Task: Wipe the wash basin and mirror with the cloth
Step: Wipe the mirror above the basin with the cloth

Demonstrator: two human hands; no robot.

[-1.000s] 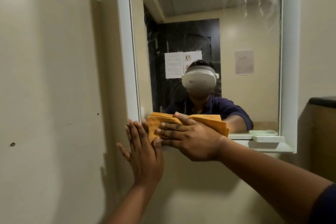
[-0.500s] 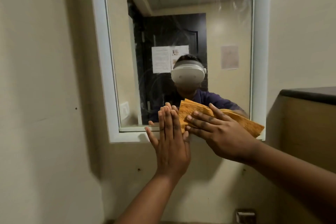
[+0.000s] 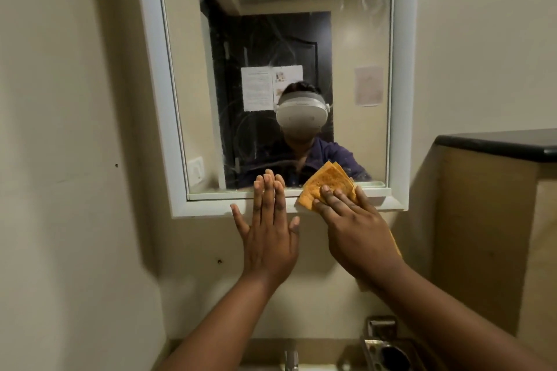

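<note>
Cloth point(image 3: 324, 187) slid right along mirror point(image 3: 271, 39) sill under right hand point(image 3: 358, 232)

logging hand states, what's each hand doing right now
Left hand: open, fingers straight, flat against the wall and mirror frame, holding nothing.
Right hand: open, straight fingers pressing the cloth on the frame's lower edge.

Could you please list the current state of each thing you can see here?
Folded orange cloth: pressed against the mirror's bottom edge.
White-framed wall mirror: streaked.
Right hand: flat on the cloth.
Left hand: open, fingers straight, at the lower frame.
</note>
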